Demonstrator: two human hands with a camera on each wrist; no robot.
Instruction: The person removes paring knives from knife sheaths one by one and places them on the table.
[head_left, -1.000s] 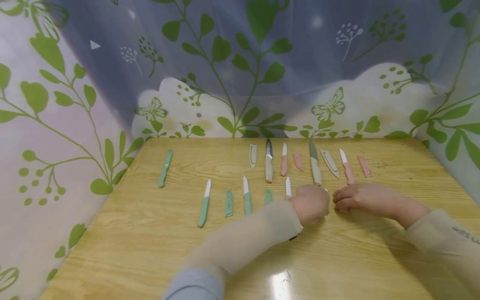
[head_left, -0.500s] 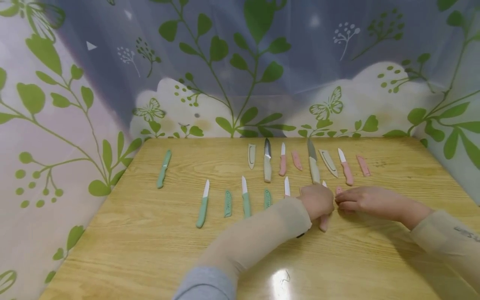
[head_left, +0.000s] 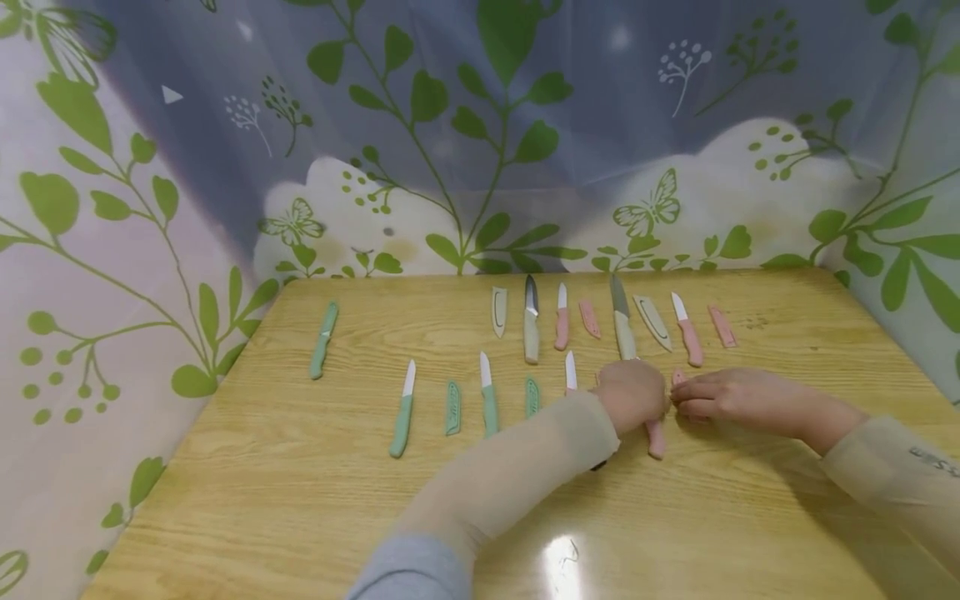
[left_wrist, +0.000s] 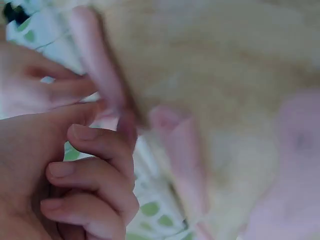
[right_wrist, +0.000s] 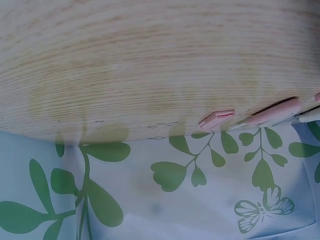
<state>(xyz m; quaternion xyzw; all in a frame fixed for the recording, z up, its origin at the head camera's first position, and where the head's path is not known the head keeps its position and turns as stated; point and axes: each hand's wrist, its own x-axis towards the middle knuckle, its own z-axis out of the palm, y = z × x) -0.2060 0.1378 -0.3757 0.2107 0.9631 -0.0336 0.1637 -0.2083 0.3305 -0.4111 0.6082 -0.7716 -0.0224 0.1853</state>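
Observation:
Near the middle right of the table my left hand (head_left: 632, 396) pinches a pink knife (head_left: 656, 439), whose handle sticks out below the hand; its blade is hidden. In the left wrist view the other fingers (left_wrist: 90, 175) are curled into the palm. My right hand (head_left: 738, 400) lies just to the right, its fingertips gripping a pink knife sheath (head_left: 678, 377) with only the top end showing. Left of my left hand is the white blade of another knife (head_left: 571, 369), its handle hidden by my arm. The right wrist view does not show the right hand.
Behind the hands lie two beige-handled knives (head_left: 531, 325), two pink knives (head_left: 686, 329), beige sheaths (head_left: 652, 322) and pink sheaths (head_left: 722, 326). To the left are green knives (head_left: 402, 417) and green sheaths (head_left: 453, 408). A patterned cloth (head_left: 375, 217) borders the wooden table (head_left: 300, 500).
My left hand has shifted slightly right, and the pink knife's handle has come into sight below it. The right hand has moved a little, showing the sheath's end. The camera view drifts slightly.

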